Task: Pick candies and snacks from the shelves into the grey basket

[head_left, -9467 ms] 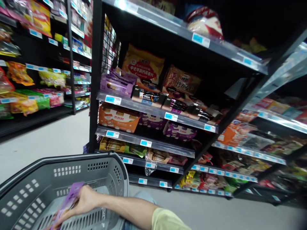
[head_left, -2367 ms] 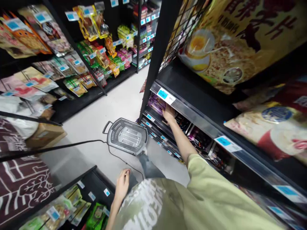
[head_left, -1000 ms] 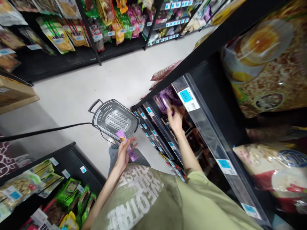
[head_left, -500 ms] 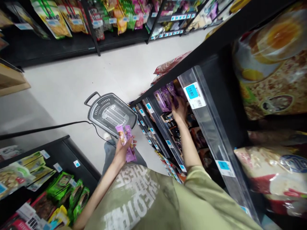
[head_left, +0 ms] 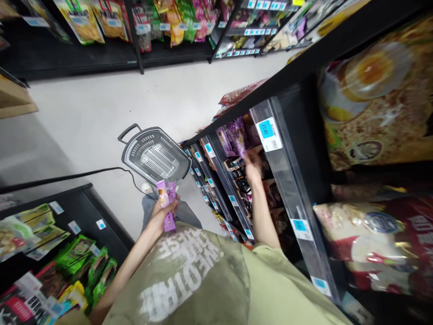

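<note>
In my left hand [head_left: 164, 213] are purple snack packets [head_left: 162, 194], at least two, held upright in front of my shirt with the fingers closed round them. My right hand [head_left: 253, 166] reaches into the shelf on the right and pinches the lower end of another purple snack packet [head_left: 240, 137]. Behind that one, more purple packets [head_left: 224, 141] stand in a shelf compartment. Dark packets [head_left: 241, 177] lie just below. A grey shopping basket [head_left: 126, 159] rests on the floor beyond my left hand, its slatted bottom showing.
A clear shelf edge with a price tag [head_left: 269, 134] runs along the right beside my right forearm. Large food bags [head_left: 372, 243] fill the shelf farther right. At lower left is a black display [head_left: 101, 203] with green packets [head_left: 76, 253]. A black cord [head_left: 67, 175] crosses the left side.
My right hand has drawn back slightly toward me, pulling a purple packet partly from the others. My left hand and its packets sit a little farther left and lower.
</note>
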Demonstrator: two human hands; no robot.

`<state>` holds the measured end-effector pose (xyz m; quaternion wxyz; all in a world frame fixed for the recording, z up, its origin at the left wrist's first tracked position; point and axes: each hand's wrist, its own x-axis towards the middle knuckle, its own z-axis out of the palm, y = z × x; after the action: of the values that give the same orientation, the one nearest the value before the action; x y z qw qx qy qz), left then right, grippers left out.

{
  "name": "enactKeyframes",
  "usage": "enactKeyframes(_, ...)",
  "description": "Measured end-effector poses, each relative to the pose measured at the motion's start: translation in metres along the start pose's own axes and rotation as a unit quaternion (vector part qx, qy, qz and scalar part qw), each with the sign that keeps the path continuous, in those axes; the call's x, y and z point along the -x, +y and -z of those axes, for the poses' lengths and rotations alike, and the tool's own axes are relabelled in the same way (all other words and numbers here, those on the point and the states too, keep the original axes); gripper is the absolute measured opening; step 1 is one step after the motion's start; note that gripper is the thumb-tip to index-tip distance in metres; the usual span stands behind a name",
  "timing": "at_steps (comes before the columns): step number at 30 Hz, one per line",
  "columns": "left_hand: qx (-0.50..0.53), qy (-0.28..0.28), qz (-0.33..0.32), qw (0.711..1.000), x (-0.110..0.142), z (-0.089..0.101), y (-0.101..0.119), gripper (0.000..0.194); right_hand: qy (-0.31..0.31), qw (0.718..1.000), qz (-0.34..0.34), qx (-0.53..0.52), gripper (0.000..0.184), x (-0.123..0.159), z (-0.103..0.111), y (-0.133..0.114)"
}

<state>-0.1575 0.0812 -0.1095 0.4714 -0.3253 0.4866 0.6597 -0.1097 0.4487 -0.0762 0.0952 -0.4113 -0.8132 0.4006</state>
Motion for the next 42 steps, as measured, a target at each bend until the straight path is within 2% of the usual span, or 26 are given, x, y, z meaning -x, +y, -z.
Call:
enactKeyframes(2, 0.012, -0.016, -0.018, 1.0, 0.008, -0.019, 0.01, 0.057, -0.024, 0.994, -0.034, -0.097, 0.034, 0.059, -0.021, -0.02)
enactKeyframes(5, 0.026, -0.065, -0.074, 0.995, 0.026, -0.046, 0.031, 0.055, -0.09, 0.98, -0.055, -0.17, 0.023, 0.144, -0.051, -0.06)
enactKeyframes(7, 0.023, -0.092, -0.127, 0.987, 0.039, -0.058, 0.046, 0.045, -0.098, 0.969, -0.076, -0.213, 0.02, 0.182, -0.063, -0.083)
enactKeyframes(9, 0.025, -0.092, -0.181, 0.979, 0.053, -0.066, 0.06, 0.038, -0.082, 0.954, -0.102, -0.269, 0.024, 0.199, -0.069, -0.1)
enactKeyframes(11, 0.043, -0.07, -0.206, 0.975, 0.064, -0.07, 0.07, 0.035, -0.063, 0.944, -0.104, -0.307, 0.03, 0.202, -0.072, -0.11)
enactKeyframes(14, 0.095, -0.049, -0.2, 0.974, 0.075, -0.074, 0.081, 0.036, -0.019, 0.944, -0.074, -0.321, 0.032, 0.197, -0.075, -0.118)
enactKeyframes(16, 0.123, -0.051, -0.192, 0.972, 0.078, -0.074, 0.087, 0.036, 0.014, 0.936, -0.072, -0.345, 0.036, 0.196, -0.078, -0.121)
enactKeyframes(18, 0.126, -0.066, -0.184, 0.973, 0.079, -0.072, 0.093, 0.036, 0.015, 0.923, -0.08, -0.377, 0.04, 0.198, -0.081, -0.124)
enactKeyframes(20, 0.109, -0.085, -0.186, 0.973, 0.079, -0.069, 0.097, 0.039, -0.038, 0.911, -0.087, -0.402, 0.044, 0.202, -0.083, -0.127)
enactKeyframes(22, 0.076, -0.102, -0.193, 0.973, 0.081, -0.064, 0.098, 0.042, -0.124, 0.895, -0.101, -0.417, 0.046, 0.207, -0.083, -0.128)
enactKeyframes(24, 0.022, -0.125, -0.186, 0.974, 0.083, -0.06, 0.096, 0.042, -0.205, 0.883, -0.116, -0.406, 0.041, 0.21, -0.081, -0.129)
enactKeyframes(25, -0.012, -0.143, -0.177, 0.974, 0.084, -0.058, 0.093, 0.043, -0.225, 0.883, -0.123, -0.394, 0.037, 0.211, -0.081, -0.129)
enactKeyframes(28, -0.084, -0.199, -0.163, 0.963, 0.084, -0.051, 0.085, 0.046, -0.212, 0.893, -0.144, -0.37, 0.031, 0.213, -0.077, -0.128)
enactKeyframes(32, -0.065, -0.251, -0.125, 0.958, 0.086, -0.04, 0.075, 0.056, -0.181, 0.905, -0.147, -0.357, 0.025, 0.217, -0.072, -0.126)
enactKeyframes(36, -0.023, -0.254, -0.085, 0.963, 0.09, -0.029, 0.068, 0.058, -0.204, 0.919, -0.128, -0.312, 0.026, 0.219, -0.057, -0.119)
enactKeyframes(42, -0.015, -0.25, -0.101, 0.963, 0.084, -0.012, 0.06, 0.065, -0.211, 0.955, -0.062, -0.197, 0.037, 0.204, -0.013, -0.107)
